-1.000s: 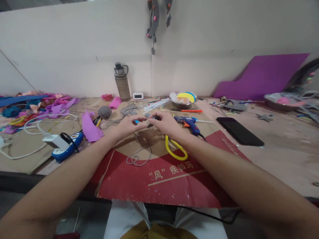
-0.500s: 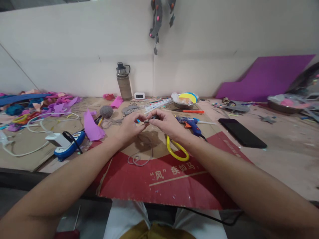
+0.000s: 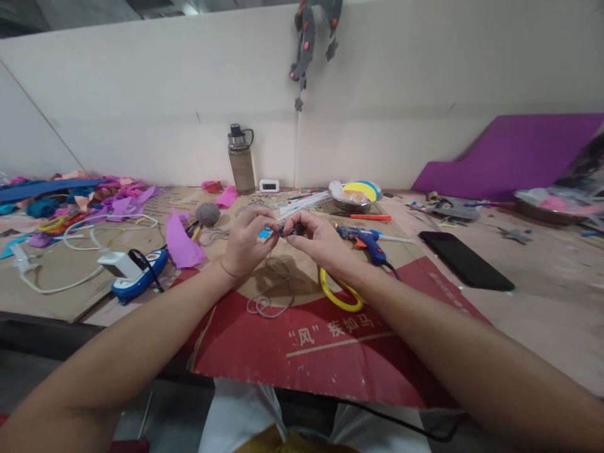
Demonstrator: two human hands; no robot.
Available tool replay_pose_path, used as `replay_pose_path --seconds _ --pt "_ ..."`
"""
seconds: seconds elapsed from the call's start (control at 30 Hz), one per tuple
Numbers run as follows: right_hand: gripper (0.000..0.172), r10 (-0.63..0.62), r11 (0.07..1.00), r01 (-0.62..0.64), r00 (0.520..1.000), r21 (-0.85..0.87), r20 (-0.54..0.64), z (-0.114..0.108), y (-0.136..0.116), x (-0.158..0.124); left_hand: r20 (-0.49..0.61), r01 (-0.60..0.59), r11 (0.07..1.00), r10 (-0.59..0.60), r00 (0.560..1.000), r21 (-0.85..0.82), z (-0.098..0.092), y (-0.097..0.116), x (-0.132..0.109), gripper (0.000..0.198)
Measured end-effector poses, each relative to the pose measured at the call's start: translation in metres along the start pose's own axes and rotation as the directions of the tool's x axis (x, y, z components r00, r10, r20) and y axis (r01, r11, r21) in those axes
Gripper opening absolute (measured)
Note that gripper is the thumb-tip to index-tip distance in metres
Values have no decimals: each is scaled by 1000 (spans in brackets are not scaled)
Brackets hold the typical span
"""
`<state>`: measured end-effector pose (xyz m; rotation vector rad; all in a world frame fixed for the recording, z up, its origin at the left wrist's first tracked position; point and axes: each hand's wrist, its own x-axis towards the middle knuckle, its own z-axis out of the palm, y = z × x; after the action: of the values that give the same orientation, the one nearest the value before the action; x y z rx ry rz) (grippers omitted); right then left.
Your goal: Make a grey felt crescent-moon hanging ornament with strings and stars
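My left hand (image 3: pixel 246 244) and my right hand (image 3: pixel 317 244) meet above the cardboard, fingertips pinched on a small dark grey piece (image 3: pixel 284 231). Fingers cover most of it, so its shape is hard to make out. Below the hands, a thin grey yarn (image 3: pixel 270 312) trails down and lies in loops on the cardboard. Partly under my right forearm are the yellow handles (image 3: pixel 337 302) of what look like scissors. Just beyond that forearm rests a blue glue gun (image 3: pixel 372 246) with a clear stick in its back.
A red and brown cardboard sheet (image 3: pixel 325 371) covers the table's front. Left are a blue power strip (image 3: pixel 136 286), purple felt (image 3: pixel 182 242) and a grey yarn ball (image 3: pixel 207 214). A bottle (image 3: pixel 241 165) stands behind. Right lie a phone (image 3: pixel 465 261) and a grey star (image 3: pixel 515 235).
The camera view has shifted slightly, moving the scene right and down. My left hand has turned, its wrist more upright and its fingers bent. Both hands stay together at the grey piece.
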<state>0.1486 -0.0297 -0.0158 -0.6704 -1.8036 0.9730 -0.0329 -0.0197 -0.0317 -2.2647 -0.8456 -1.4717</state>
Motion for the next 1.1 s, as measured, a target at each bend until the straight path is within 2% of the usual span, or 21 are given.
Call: replay_pose_path --seconds 0.17,0.4,0.57,0.67,0.93,1.1 --pt "10 -9 1000 8 999 -28 -38 2 -2 -1 -36 3 1000 -3 999 2 -4 0 1 12" --pt "20 140 981 -131 988 142 -57 11 7 -1 -47 15 996 -11 999 90 -8 2 2 11" --pt "19 184 975 -182 983 126 -7 14 11 -1 -42 4 988 2 999 152 -8 2 2 11" --pt "18 218 972 -216 976 88 -11 15 10 -2 -40 -17 990 22 999 139 -8 1 2 12" --pt "18 261 941 -255 965 223 3 16 13 -3 41 13 998 -15 999 56 -7 -1 3 20" --pt "11 245 950 -240 969 200 -2 14 13 -2 60 95 995 -94 994 -9 -6 0 4 32"
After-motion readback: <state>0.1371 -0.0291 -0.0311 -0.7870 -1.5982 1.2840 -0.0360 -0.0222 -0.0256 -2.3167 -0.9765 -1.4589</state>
